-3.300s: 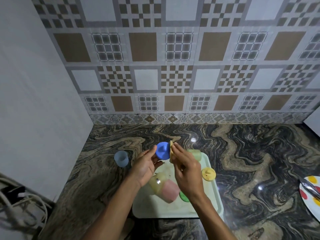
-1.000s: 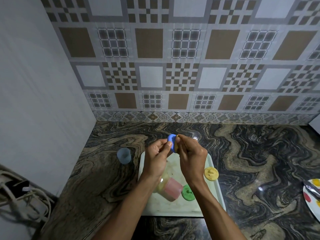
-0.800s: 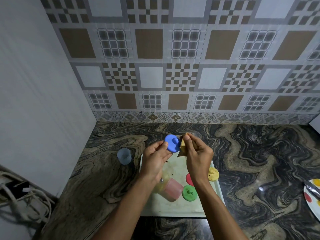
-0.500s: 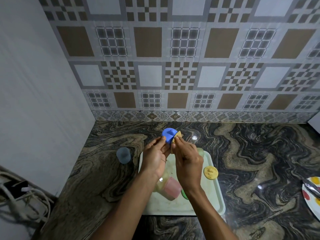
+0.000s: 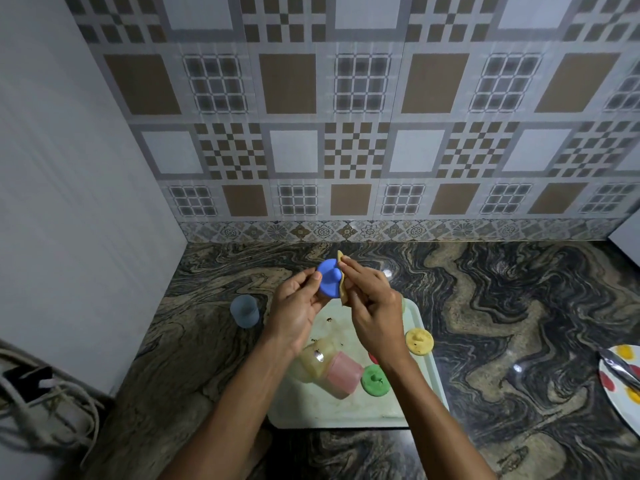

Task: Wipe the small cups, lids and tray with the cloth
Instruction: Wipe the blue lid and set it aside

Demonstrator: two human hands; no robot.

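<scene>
My left hand [image 5: 297, 308] holds a blue lid [image 5: 329, 278] above the far end of the pale green tray [image 5: 346, 408]. My right hand [image 5: 372, 308] presses a small yellow cloth [image 5: 342, 287] against the lid's right side. On the tray lie a yellowish cup [image 5: 311, 363] and a pink cup [image 5: 343, 374] on their sides, a green lid [image 5: 375, 380] and a red lid [image 5: 373, 358] mostly hidden by my right wrist. A yellow lid [image 5: 419, 341] rests at the tray's right edge. A blue cup [image 5: 245, 310] stands on the counter left of the tray.
The tray sits on a dark marbled counter [image 5: 502, 306] that meets a tiled wall at the back and a plain wall at the left. A white plate [image 5: 623, 382] with coloured spots and a metal utensil lies at the right edge. Cables [image 5: 31, 400] hang at lower left.
The blue lid has been turned back and forth between my fingers while the cloth rubs it. Both hands stay above the tray's far end.
</scene>
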